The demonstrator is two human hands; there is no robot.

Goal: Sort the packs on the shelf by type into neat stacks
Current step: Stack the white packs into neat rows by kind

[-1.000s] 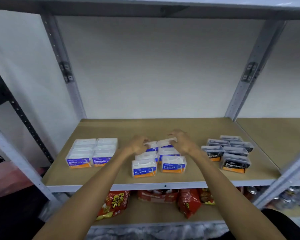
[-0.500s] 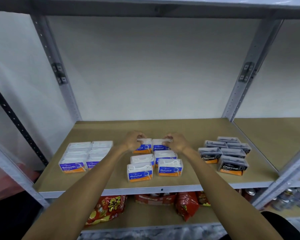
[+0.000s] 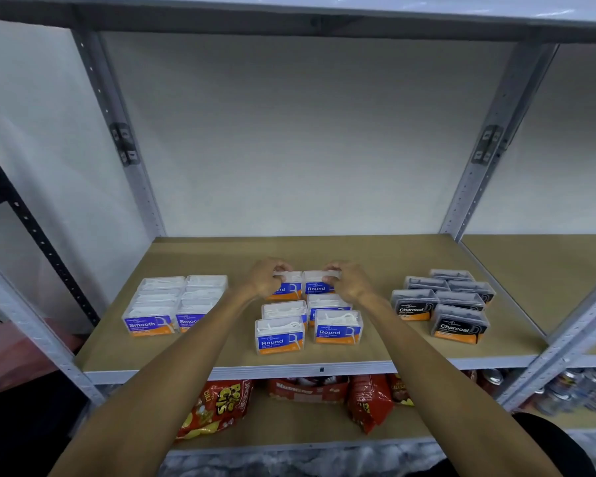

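Clear floss-pick packs lie in three groups on the brown shelf board (image 3: 358,249). At the left sit the blue "Smooth" packs (image 3: 176,304), in the middle the blue "Round" packs (image 3: 307,321), at the right the black "Charcoal" packs (image 3: 444,304). My left hand (image 3: 264,278) grips the rear left Round pack (image 3: 288,287). My right hand (image 3: 350,280) grips the rear right Round pack (image 3: 315,285). These two packs stand side by side, touching, behind the other Round packs.
Grey metal uprights (image 3: 479,160) frame the bay, and a shelf runs overhead. On the lower shelf lie red snack bags (image 3: 217,407) and cans (image 3: 582,390). Bare board stretches behind the packs to the white back wall.
Both hands have set the two rear Round packs down upright and pressed them together at the back of the middle group. The camera has shifted slightly.
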